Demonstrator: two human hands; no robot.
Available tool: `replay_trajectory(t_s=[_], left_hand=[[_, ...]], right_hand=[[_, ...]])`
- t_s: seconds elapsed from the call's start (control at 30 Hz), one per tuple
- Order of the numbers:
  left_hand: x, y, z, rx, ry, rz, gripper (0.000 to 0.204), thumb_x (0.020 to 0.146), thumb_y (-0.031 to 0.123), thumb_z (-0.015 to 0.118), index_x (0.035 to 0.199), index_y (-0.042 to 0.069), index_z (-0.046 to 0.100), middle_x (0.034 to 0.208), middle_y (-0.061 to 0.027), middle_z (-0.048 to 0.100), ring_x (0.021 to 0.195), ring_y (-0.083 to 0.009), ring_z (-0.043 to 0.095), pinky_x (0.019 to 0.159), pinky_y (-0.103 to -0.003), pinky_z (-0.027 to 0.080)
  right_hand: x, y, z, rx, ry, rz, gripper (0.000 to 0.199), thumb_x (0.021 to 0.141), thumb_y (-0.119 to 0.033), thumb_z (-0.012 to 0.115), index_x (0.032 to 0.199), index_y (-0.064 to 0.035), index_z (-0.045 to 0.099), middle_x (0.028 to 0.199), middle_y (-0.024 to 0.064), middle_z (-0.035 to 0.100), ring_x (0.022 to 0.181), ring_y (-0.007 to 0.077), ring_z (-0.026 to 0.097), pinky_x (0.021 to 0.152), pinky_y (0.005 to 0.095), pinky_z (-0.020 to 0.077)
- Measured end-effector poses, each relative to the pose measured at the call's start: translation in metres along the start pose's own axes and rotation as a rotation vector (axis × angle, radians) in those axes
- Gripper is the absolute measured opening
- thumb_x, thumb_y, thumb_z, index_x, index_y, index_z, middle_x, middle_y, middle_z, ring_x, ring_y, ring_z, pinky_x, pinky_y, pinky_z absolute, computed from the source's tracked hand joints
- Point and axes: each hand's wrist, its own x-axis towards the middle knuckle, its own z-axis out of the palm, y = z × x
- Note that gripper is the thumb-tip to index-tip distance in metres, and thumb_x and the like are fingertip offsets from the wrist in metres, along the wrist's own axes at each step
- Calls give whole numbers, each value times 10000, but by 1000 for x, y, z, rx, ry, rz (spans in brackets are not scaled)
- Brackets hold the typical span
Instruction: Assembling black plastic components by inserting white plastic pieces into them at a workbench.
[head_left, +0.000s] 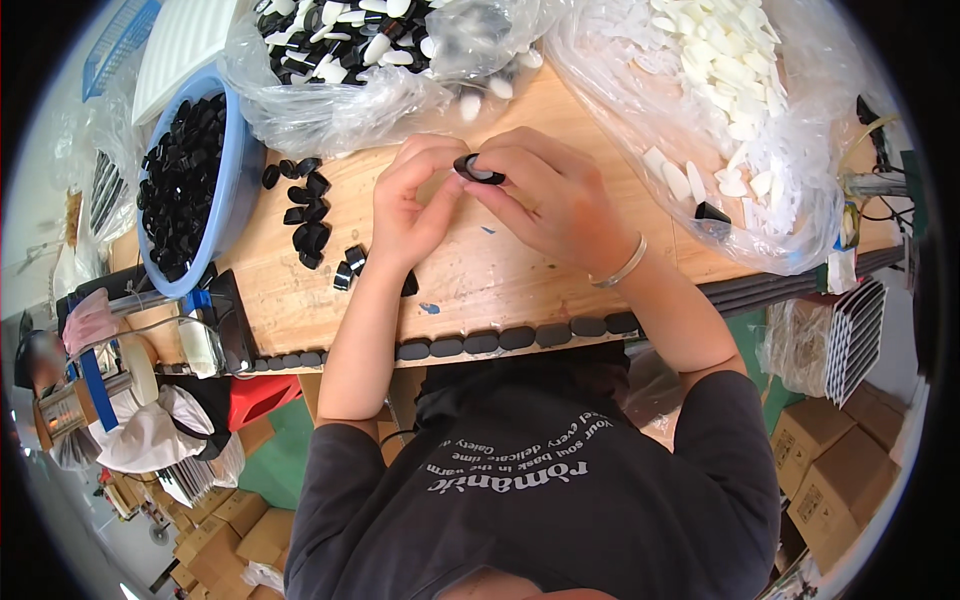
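while the left hand [412,208] and the right hand [548,196] pinch one black piece [488,178], to the right of the blue basin [243,180], light and even pressure should prevent slipping.

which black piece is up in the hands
The black piece pinched by the right hand, with the left hand at it; the others lie on the table, in the blue tub or among white pieces.

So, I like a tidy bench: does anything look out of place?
Yes: a lone black piece at the near edge of the right-hand clear bag, beside white pieces. The loose black pieces sit left. I can't tell whether it's inside the bag.
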Motion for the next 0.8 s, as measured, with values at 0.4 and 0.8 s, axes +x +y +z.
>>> replay_trajectory(t_s=[0.4,0.8], left_hand=[[0,9,-7,35,-182,-67,156,796,-66,570,945,-20,585,989,-116,587,981,-224,557,892,-294,410],[2,10,9,431,144,270,432,654,1,731,1065,-5,596,963,-158,623,853,-342,603,753,-396,492]], right_hand=[[-7,-2,-2,-38,-66,37,166,767,-6,710,902,-15,613,850,90,637,694,219,621,613,290,508],[6,-6,1,49,-46,255,185,728,-24,753,857,-22,620,834,87,637,639,187,611,584,266,500]])
